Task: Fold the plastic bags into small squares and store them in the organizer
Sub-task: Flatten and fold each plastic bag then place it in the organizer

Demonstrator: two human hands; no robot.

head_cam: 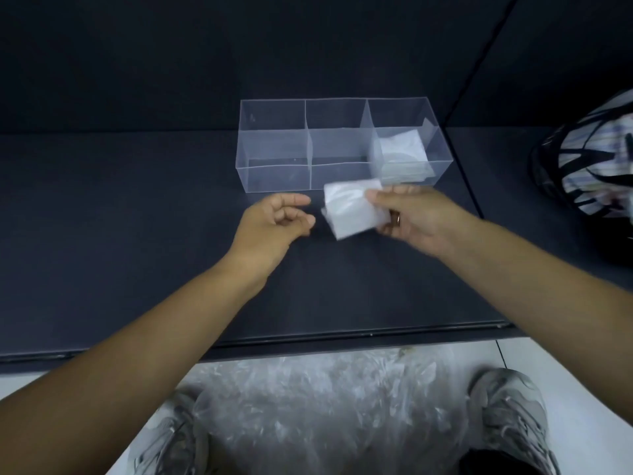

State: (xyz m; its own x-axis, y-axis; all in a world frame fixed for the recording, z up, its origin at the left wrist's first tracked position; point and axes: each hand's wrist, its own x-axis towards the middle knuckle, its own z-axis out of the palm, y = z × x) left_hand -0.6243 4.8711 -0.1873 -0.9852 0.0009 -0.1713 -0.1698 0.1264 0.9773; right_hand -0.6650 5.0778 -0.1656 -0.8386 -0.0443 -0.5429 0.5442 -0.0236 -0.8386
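Surface: a dark table (137, 234) against a dark wall (171, 46), with pale floor (565, 371) below the near edge.
Organizer: one clear box (274, 178) on the table, divided into three compartments side by side.
Stored bags: one stack of folded squares (402, 156) in the right compartment; how many are in it cannot be told. The left and middle compartments show only the table through their walls.
Bag in hand: one folded square (349, 210), held above the table just in front of the organizer's front wall, level with the middle compartment.
Right hand: the hand (414, 217) pinches the square's right edge, thumb on top and fingers under it. It wears one ring (397, 220).
Left hand: the hand (274, 224) hangs just left of the square, not touching it, with its fingers loosely curled and nothing in it.
Loose bags: one crumpled clear pile (318, 399) on the floor.
Shoes: two grey shoes, one to the left (171, 440) and one to the right (510, 416) of the pile.
Other: one striped bundle (589, 156) with black straps at the table's right end, well apart from the organizer.
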